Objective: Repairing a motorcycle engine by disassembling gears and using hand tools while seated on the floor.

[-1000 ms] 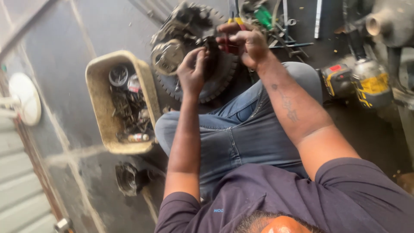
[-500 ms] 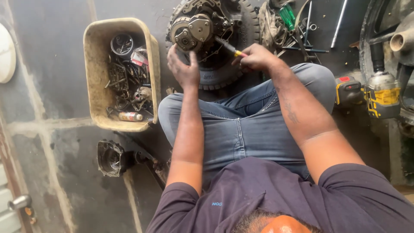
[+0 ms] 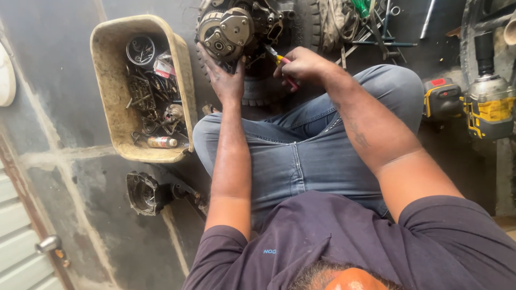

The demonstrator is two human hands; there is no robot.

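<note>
A person in blue jeans and a dark shirt sits on a grey concrete floor (image 3: 64,177), seen from above. At the top centre of the frame a greasy grey metal engine assembly (image 3: 231,29) rests on a black rubber tyre (image 3: 258,99) in front of the knees. The left hand (image 3: 226,78) lies flat against the engine's lower edge, fingers spread and holding nothing. The right hand (image 3: 303,64), just to its right, is closed around a pair of red-and-yellow-handled pliers (image 3: 280,62), whose tip points up-left toward the engine. At upper left stands a dirty beige plastic tub (image 3: 107,107) of bolts and small metal parts. Below it lies a round dark metal cover (image 3: 142,192). At the right edge sits a yellow-and-black cordless impact wrench (image 3: 486,104).
</note>
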